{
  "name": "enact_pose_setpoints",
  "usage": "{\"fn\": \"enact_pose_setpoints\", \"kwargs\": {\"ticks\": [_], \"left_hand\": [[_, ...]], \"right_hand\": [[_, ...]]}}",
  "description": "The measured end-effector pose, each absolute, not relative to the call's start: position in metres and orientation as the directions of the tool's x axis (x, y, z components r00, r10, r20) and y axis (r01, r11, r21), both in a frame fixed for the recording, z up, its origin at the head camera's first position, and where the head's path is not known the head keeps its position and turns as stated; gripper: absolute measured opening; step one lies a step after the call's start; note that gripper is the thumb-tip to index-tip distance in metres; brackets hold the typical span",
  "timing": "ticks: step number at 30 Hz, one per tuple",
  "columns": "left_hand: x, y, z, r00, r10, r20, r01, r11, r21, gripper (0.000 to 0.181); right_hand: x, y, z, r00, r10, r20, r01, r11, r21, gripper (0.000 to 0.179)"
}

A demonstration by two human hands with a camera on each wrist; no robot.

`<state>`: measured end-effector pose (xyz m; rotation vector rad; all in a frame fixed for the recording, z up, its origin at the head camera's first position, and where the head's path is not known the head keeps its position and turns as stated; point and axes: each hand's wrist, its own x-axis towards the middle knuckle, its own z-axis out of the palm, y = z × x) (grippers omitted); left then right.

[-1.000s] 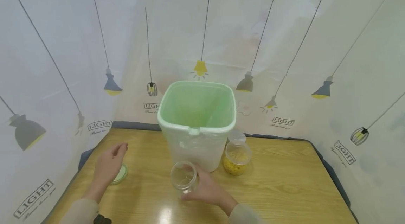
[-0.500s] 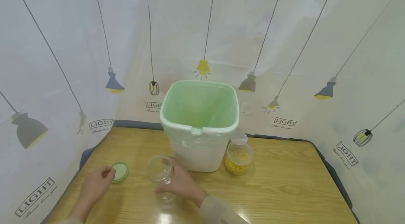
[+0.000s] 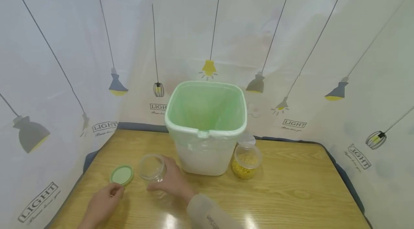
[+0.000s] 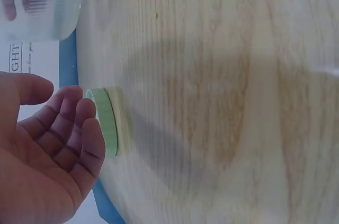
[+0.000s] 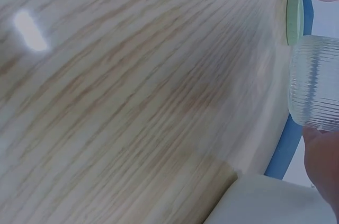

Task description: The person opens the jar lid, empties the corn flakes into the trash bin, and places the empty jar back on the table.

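A clear ribbed jar (image 3: pixel 151 168), its top uncovered, is gripped from the right by my right hand (image 3: pixel 174 179), fingers and thumb round its side. The ribs of the jar (image 5: pixel 318 83) show plainly in the right wrist view. To its left, a round pale green lid (image 3: pixel 121 175) lies on the table. My left hand (image 3: pixel 105 198) hovers just in front of the lid and holds nothing. In the left wrist view this hand (image 4: pixel 50 150) has loosely bent fingers, their tips overlapping the lid (image 4: pixel 109 123).
A tall pale green bin (image 3: pixel 203 153) stands at the back middle of the wooden table (image 3: pixel 291 186). Right beside it is a clear tub (image 3: pixel 246 164) of small yellow pieces with its clear lid (image 3: pixel 247 140) behind. A lamp-patterned curtain (image 3: pixel 181 24) surrounds the table.
My right hand has moved the jar left, from in front of the bin to near the green lid. My left hand has come down and towards me, uncovering the lid.
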<state>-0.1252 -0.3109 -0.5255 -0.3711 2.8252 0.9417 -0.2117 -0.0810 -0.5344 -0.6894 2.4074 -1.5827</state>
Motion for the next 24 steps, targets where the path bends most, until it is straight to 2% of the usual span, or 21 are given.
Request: {"fn": "enact_pose_setpoints", "kwargs": {"ticks": [5, 12, 24], "left_hand": [[-0.123, -0.309, -0.531, -0.960, -0.180, -0.216, -0.274, 0.771, 0.575, 0.036], [-0.122, -0.303, -0.538, -0.964, -0.151, -0.220, -0.252, 0.785, 0.566, 0.034], [-0.124, -0.294, -0.534, -0.967, -0.144, -0.212, -0.243, 0.775, 0.583, 0.026]], "right_hand": [[-0.217, -0.093, -0.535, -0.874, -0.463, 0.147, -0.307, 0.293, -0.905, 0.095], [-0.218, -0.101, -0.539, -0.922, -0.384, 0.058, -0.197, 0.333, -0.922, 0.097], [-0.218, -0.110, -0.545, -0.935, -0.354, 0.009, -0.147, 0.365, -0.919, 0.098]]}}
